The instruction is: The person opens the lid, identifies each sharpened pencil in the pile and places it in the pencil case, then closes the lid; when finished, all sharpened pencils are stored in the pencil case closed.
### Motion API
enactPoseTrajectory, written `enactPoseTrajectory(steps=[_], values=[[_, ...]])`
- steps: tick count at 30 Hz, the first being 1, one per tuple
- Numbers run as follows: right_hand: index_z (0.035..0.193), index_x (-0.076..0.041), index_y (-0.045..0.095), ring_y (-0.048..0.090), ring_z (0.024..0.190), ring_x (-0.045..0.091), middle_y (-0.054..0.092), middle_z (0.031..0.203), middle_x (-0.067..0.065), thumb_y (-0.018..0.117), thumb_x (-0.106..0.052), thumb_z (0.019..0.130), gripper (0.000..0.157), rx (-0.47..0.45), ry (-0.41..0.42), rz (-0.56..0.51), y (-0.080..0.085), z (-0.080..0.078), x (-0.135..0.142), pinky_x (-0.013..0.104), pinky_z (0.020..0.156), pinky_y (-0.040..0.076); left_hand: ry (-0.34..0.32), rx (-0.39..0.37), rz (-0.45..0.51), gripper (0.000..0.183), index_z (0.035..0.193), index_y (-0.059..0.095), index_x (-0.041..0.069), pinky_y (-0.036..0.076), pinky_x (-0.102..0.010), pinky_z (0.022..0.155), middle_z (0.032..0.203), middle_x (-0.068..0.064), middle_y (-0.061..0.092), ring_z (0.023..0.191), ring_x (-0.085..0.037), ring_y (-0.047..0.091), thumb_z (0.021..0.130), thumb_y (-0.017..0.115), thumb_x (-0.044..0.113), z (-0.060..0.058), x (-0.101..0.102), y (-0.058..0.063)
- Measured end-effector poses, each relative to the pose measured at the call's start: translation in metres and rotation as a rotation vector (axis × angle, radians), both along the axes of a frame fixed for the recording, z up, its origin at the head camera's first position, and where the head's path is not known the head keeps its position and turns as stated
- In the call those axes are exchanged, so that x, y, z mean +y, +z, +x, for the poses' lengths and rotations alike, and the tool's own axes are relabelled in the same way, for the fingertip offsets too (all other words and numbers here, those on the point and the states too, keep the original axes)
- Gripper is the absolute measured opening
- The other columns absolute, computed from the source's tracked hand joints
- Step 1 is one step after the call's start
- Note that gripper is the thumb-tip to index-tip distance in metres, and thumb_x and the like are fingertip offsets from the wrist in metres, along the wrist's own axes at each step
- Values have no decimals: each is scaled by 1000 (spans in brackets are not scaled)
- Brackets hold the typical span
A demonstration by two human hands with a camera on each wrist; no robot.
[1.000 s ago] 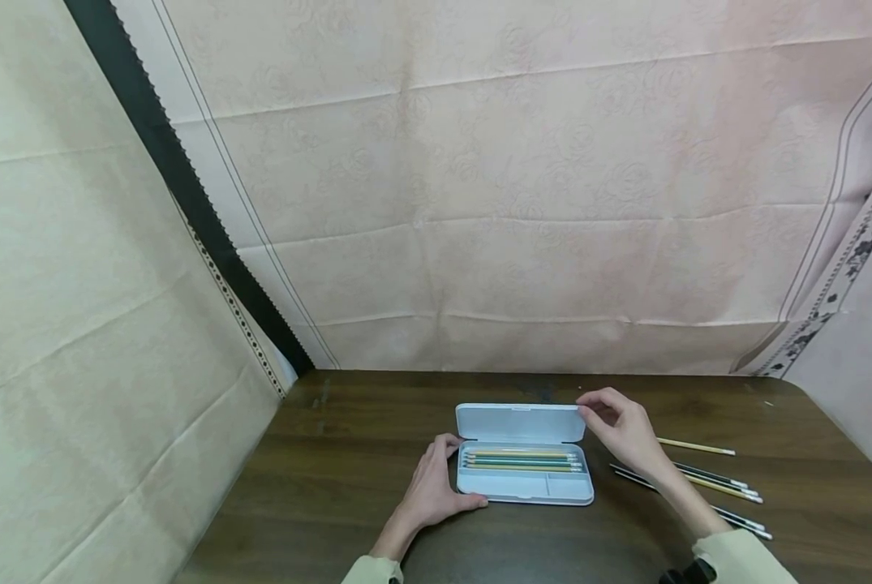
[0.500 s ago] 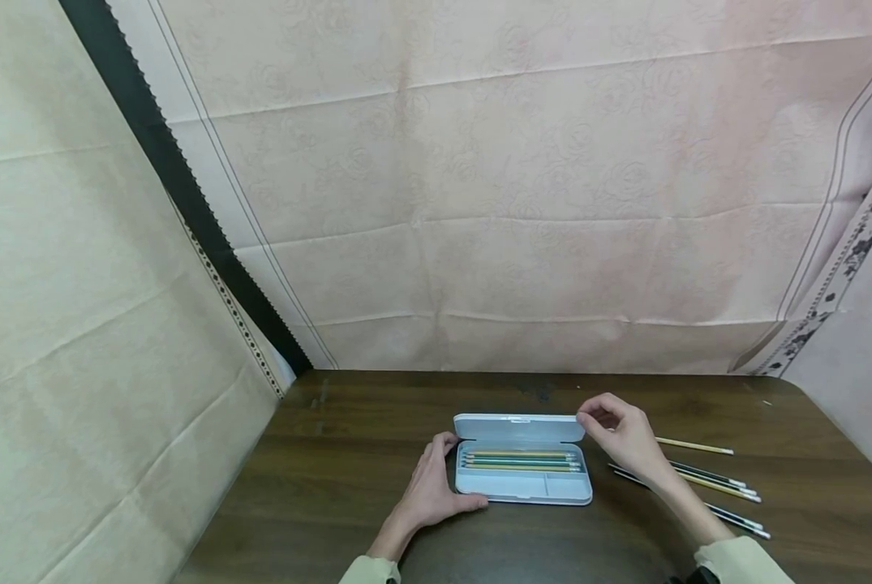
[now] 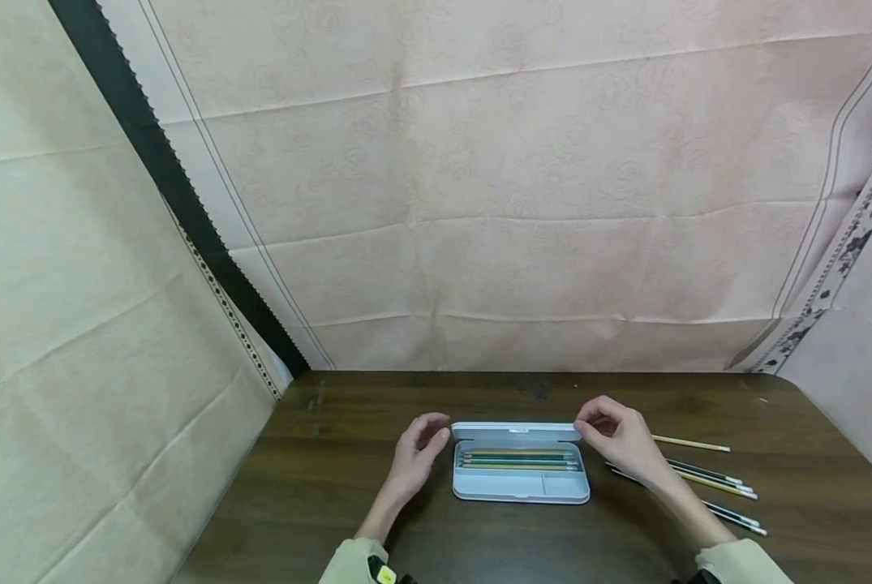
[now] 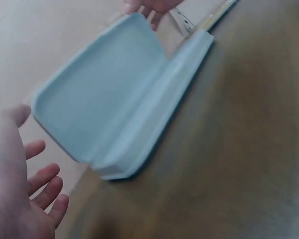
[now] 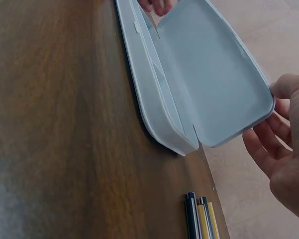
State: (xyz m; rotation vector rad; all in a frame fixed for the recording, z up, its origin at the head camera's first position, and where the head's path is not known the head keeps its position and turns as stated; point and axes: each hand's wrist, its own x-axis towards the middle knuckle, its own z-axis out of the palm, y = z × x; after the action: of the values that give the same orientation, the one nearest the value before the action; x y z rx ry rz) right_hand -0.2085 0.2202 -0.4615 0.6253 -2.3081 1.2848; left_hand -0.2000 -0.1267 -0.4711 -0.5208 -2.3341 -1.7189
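A light blue pencil case (image 3: pixel 504 487) lies on the table, its hinged lid (image 3: pixel 512 432) raised at a slant along the far side. Several green and yellow pencils (image 3: pixel 516 466) lie in its long compartment, beside smaller compartments at the front. My right hand (image 3: pixel 621 438) pinches the lid's right corner, thumb at the rim and fingers behind, as the right wrist view shows. At the lid's left corner hovers my left hand (image 3: pixel 414 458), holding nothing, fingers loosely bent. In the left wrist view its thumb (image 4: pixel 23 114) comes right beside the lid's edge.
Several loose dark and yellow pencils (image 3: pixel 716 480) lie on the wooden table (image 3: pixel 333 487) right of the case, partly under my right forearm. One yellow pencil (image 3: pixel 691 444) lies farther back. Pale patterned cloth (image 3: pixel 516 203) hangs behind the table, and more cloth (image 3: pixel 114 365) at the left.
The lid has tipped lower toward the case, with my right hand coming slightly down on its corner. My left hand has let go of the case's left side and risen to the lid's left corner.
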Motion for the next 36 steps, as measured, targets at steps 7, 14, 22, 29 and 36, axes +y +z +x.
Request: enactPoseTrajectory(steps=[7, 14, 22, 29, 36], values=[[89, -4, 67, 60, 74, 15, 64, 85, 5, 75, 14, 80, 21, 22, 20, 27, 22, 19, -9, 25, 68, 53, -74, -30, 9, 19, 116, 67, -2, 45, -47, 94, 115, -21, 62, 107, -31, 58, 98, 63, 5, 4, 5, 27], [88, -12, 67, 60, 73, 12, 64, 85, -1, 77, 12, 79, 27, 47, 58, 40, 5, 12, -2, 27, 68, 54, -131, -20, -40, 13, 107, 70, -2, 50, -39, 87, 108, -18, 62, 98, -30, 59, 97, 63, 3, 10, 12, 34], [89, -16, 70, 61, 74, 8, 64, 89, -7, 79, 9, 76, 30, 90, 115, 97, -6, 13, 4, 38, 64, 55, -128, 32, -92, 9, 101, 71, -1, 47, -54, 91, 105, -13, 64, 97, -32, 59, 93, 68, 0, 2, 11, 9], [89, -18, 71, 62, 77, 9, 64, 96, -4, 82, 6, 71, 32, 176, 149, 155, -13, 18, 2, 34, 65, 54, -132, 105, -158, 14, 97, 72, 16, 46, -45, 95, 105, 4, 64, 102, -19, 60, 89, 74, 5, -2, 5, -14], [91, -20, 71, 62, 83, 11, 65, 101, -2, 85, 4, 69, 35, 181, 141, 204, -21, 24, 2, 33, 70, 55, -137, 133, -205, 19, 94, 72, 21, 41, -47, 97, 107, 8, 62, 107, -16, 57, 84, 76, 5, 3, 3, -21]])
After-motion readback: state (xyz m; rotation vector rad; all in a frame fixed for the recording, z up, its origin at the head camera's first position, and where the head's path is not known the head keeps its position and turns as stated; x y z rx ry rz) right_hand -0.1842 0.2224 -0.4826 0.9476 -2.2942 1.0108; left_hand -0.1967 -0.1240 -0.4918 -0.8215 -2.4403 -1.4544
